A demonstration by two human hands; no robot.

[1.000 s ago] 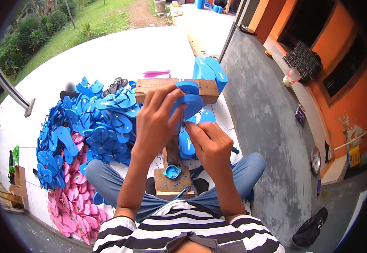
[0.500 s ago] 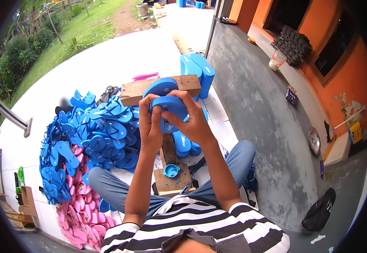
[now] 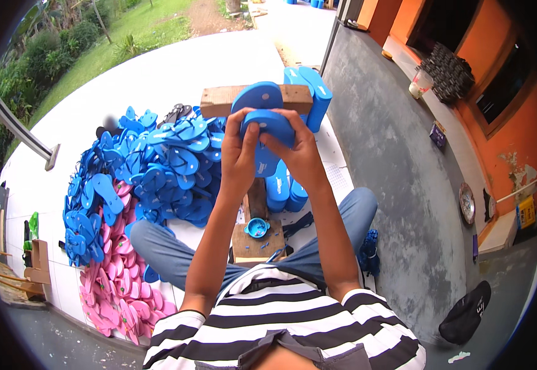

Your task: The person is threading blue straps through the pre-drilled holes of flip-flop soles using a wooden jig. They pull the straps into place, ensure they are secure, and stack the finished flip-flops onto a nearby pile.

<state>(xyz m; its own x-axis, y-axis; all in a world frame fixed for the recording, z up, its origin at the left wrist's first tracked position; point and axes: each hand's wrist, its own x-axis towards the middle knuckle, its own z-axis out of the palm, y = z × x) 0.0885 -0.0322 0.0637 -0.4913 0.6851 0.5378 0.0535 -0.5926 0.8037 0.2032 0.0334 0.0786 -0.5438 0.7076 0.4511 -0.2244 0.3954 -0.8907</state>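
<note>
Both hands grip a blue flip-flop sole (image 3: 271,119) by its rounded end, which bends toward me. My left hand (image 3: 239,147) holds the left edge, with its thumb on the sole's face. Its right edge is in my right hand (image 3: 296,149), that thumb also pressing the face. Just behind stands another rounded blue sole end (image 3: 257,94), against a wooden block (image 3: 218,101); whether the two join is hidden. Lower down, between my wrists, a printed blue sole surface (image 3: 267,165) shows. No strap can be seen on the held sole.
A large heap of blue flip-flops (image 3: 163,160) lies left, with pink ones (image 3: 117,290) nearer me. Stacked blue soles (image 3: 321,98) stand beyond the block at right. A small blue bowl (image 3: 257,228) rests on a wooden board (image 3: 247,246) between my legs. A grey ledge (image 3: 398,185) runs along the right.
The whole view has shifted, so the scene sits higher and further right. Both hands keep their hold on the sole, and its bent end shows more of its face.
</note>
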